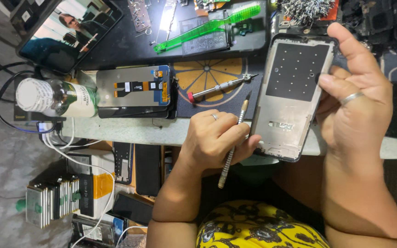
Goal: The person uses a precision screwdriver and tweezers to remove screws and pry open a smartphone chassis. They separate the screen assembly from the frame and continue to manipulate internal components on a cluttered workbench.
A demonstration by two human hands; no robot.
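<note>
Status: we have the phone frame (295, 92) up off the surface (129, 131), inner side facing us, dark pad on its upper half, bare metal below.

- Right hand (354, 105): wrapped around the frame's right edge, thumb up along the top corner, fingers curled in on the side. Firm clamp, not a fingertip pinch.
- Left hand (214, 138): closed in a pen grip on a thin metal tool (242, 111). The tip points up beside the frame's left edge and the handle end sticks out below the fist. We can't tell if the tip touches the frame.

Our read: we're at the frame-edge stage, with the tool lined up along the left side near the lower corner. The next move calls for a steady frame and a shallow tool angle. The frame looks thin, so a slip would bend it.

On the surface nearby:
- a red-capped screwdriver (219, 87) on the orange-slice mat (207, 73)
- a display panel (134, 87) lying back-side up with its flex cable showing
- a bottle (56, 97) on its side
- a green brush (207, 26) further back
</note>
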